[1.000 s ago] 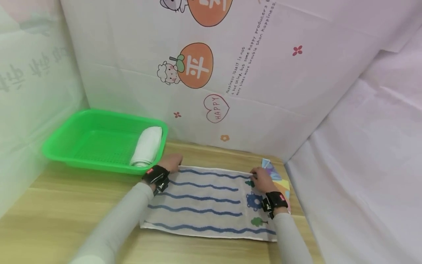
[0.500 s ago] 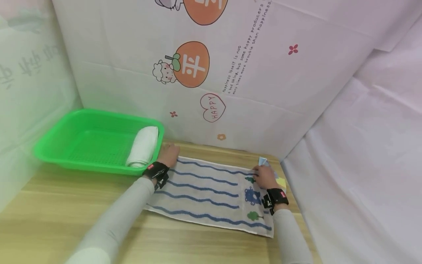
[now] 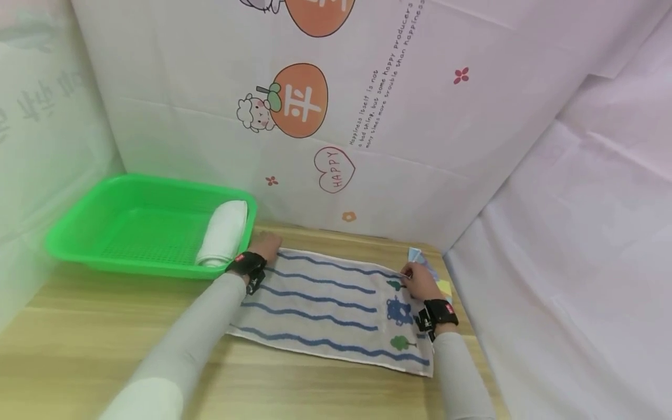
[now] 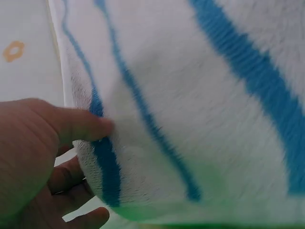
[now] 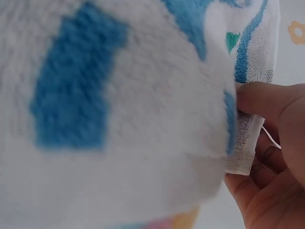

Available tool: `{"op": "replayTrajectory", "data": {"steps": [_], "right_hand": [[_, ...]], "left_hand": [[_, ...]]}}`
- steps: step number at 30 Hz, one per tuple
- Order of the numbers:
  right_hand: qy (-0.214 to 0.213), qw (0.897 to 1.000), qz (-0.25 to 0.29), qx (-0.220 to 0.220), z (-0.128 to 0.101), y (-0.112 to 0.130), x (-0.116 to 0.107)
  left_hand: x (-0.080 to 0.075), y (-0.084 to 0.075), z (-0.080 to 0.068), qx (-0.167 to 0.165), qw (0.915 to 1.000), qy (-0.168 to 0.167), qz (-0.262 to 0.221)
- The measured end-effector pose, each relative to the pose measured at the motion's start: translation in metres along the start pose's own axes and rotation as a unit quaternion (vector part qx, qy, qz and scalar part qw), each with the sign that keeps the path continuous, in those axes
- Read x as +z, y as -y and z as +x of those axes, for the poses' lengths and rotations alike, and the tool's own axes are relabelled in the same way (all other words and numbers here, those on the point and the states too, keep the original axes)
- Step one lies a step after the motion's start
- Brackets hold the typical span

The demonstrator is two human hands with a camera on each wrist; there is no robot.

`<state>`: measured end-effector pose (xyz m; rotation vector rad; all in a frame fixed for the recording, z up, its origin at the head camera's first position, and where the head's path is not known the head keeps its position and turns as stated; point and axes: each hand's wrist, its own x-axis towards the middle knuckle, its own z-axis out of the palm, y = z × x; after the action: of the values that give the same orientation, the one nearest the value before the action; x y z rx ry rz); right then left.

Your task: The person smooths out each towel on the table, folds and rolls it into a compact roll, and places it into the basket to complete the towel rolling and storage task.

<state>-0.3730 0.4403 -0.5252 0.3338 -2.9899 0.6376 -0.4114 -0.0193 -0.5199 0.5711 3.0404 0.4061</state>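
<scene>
A white towel (image 3: 320,297) with blue wavy stripes, a blue bear and green trees at its right end is spread out over the wooden table. My left hand (image 3: 266,245) pinches its far left corner; in the left wrist view the thumb lies on top of the towel (image 4: 152,71), the fingers beneath. At the far right corner my right hand (image 3: 422,282) pinches the edge between thumb and fingers, also seen in the right wrist view, where the towel (image 5: 157,95) hangs close to the camera. Part of the left edge is hidden behind my left wrist.
A green plastic basket (image 3: 142,268) stands at the left, with a rolled white towel (image 3: 224,233) along its right side. Beyond my right hand, a colourful cloth (image 3: 443,287) lies partly covered. Printed white sheets (image 3: 399,175) wall in the wooden table (image 3: 294,385).
The towel has shifted slightly away from me, its left end more than its right, so it lies at a slant. Both hands keep hold of its far corners. The view has drifted slightly right.
</scene>
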Motion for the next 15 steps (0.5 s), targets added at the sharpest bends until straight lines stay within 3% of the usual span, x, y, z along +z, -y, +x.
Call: {"op": "replayTrajectory", "data": {"steps": [7,11,15], "right_hand": [[-0.059,0.998,-0.006,-0.026,-0.004,0.007,-0.022],[-0.085,0.996,0.019,-0.036,-0.015,0.018,-0.037],[-0.103,0.993,0.032,-0.040,-0.039,0.025,-0.044]], "left_hand": [[-0.031,-0.006,-0.011,0.011,0.9996,-0.018,-0.020],[-0.050,-0.013,-0.028,0.024,0.9991,-0.028,-0.022],[-0.054,-0.016,-0.051,0.057,0.9962,-0.051,-0.043]]}}
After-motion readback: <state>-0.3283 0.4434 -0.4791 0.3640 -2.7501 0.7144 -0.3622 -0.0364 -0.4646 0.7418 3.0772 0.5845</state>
